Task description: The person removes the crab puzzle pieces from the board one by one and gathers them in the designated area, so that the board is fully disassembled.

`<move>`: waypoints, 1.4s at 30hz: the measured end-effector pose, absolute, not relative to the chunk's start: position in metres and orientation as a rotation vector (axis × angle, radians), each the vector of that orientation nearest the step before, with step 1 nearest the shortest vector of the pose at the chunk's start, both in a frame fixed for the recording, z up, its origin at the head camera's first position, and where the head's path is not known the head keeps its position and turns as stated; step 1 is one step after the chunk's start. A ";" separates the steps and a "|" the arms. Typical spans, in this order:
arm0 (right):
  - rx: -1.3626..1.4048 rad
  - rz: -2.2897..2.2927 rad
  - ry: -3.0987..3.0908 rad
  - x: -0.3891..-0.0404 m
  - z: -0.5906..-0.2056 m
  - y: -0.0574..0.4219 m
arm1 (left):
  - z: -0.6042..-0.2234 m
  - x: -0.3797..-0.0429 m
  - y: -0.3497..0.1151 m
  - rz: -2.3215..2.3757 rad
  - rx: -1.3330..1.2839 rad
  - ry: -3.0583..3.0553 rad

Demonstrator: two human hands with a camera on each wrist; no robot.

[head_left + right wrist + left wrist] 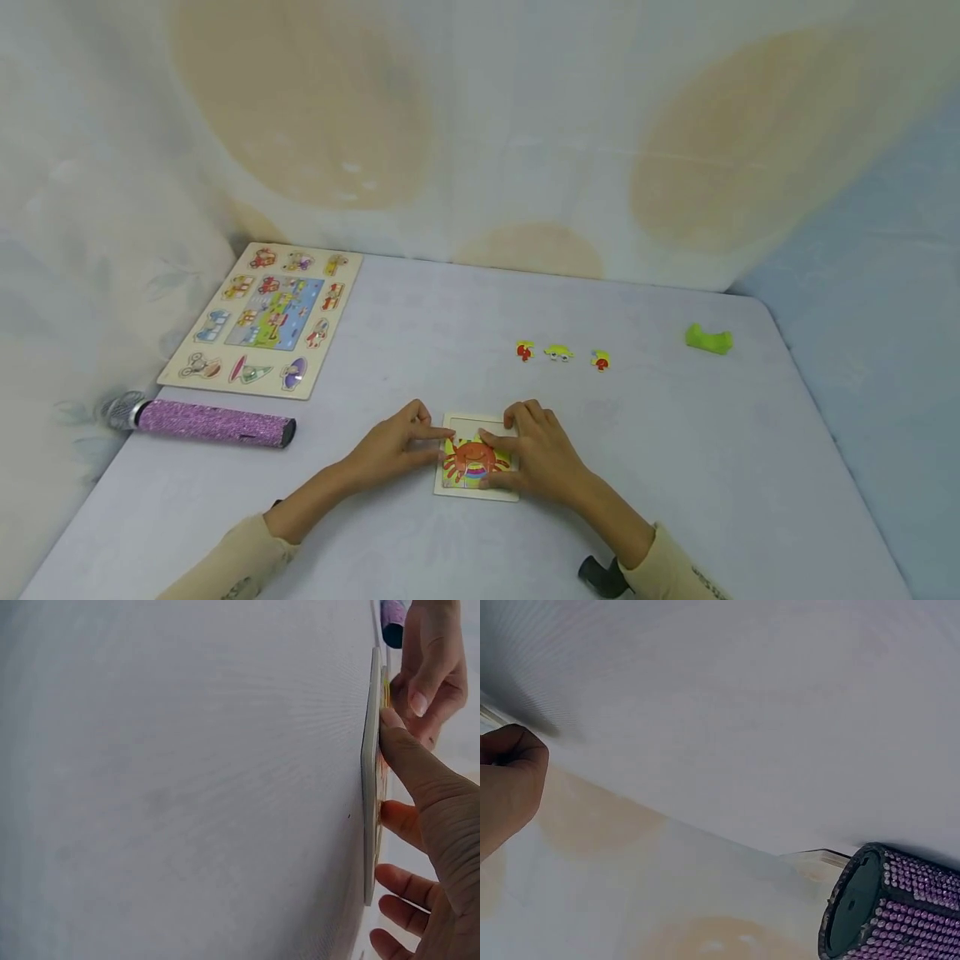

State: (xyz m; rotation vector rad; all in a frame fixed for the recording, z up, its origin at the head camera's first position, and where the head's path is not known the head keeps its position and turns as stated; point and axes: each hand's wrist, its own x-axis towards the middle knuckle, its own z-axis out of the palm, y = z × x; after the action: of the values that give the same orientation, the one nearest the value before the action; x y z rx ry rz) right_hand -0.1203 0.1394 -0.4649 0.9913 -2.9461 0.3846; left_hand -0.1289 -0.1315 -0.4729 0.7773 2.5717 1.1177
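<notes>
Puzzle (468,457) lies on the table (420,550), the right hand (542,450) spread on its right side, the left hand (393,446) at its left edge; whether that one pinches, I can't tell.

The left hand (508,791), fingers curled, at left; 1 purple rhinestone-studded cylinder (919,919) lower right; pale tabletop (742,712) above, tan-patched curtain (630,870) below.

Pieces (558,353) behind the puzzle (474,456), microphone (213,422) to its left
</notes>
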 end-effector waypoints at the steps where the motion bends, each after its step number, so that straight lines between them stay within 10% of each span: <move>1: 0.992 0.382 -2.945 -0.120 -0.465 0.139 | -0.473 -0.129 -0.132 1.088 0.779 2.583; 42: 0.965 0.442 -2.941 -0.120 -0.466 0.141 | -0.476 -0.140 -0.135 0.937 0.778 2.697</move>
State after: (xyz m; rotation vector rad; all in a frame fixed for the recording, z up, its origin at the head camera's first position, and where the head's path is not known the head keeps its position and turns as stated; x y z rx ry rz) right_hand -0.1196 0.1413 -0.4659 0.9648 -2.9412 0.4415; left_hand -0.1399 -0.1347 -0.4760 0.7777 2.6974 0.9367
